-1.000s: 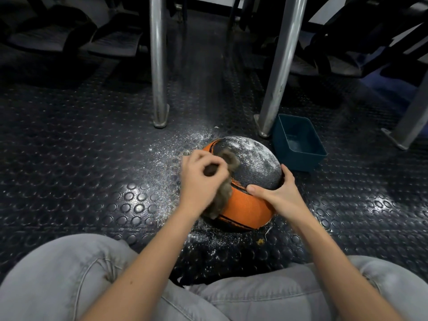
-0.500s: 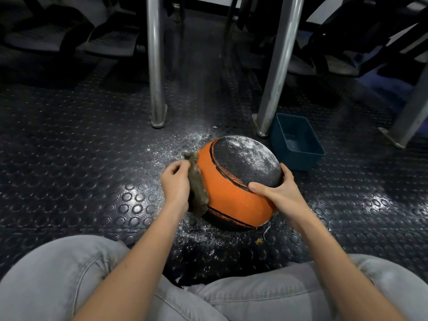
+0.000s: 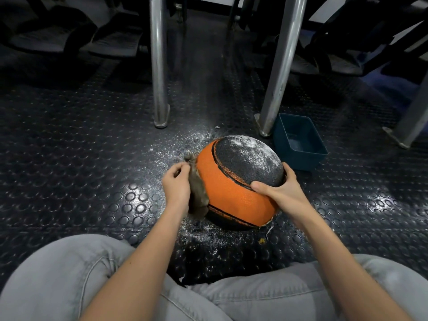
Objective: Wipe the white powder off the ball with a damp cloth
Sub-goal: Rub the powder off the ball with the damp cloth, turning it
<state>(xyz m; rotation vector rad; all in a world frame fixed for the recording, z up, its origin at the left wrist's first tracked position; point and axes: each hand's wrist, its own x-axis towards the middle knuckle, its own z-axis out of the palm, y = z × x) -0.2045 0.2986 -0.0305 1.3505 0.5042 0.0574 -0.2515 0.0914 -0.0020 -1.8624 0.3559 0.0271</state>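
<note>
A ball point(image 3: 234, 181) sits on studded floor point(image 3: 69, 158) between the person's knees. The right hand point(image 3: 281, 193) cups its side, apparently to steady it, while the left hand point(image 3: 177, 184) grips a damp cloth point(image 3: 198, 193) against the orange panel (the powdered grey top remains unwiped).

head-worn view, facing forward-down, near floor point(image 3: 69, 172)
</note>
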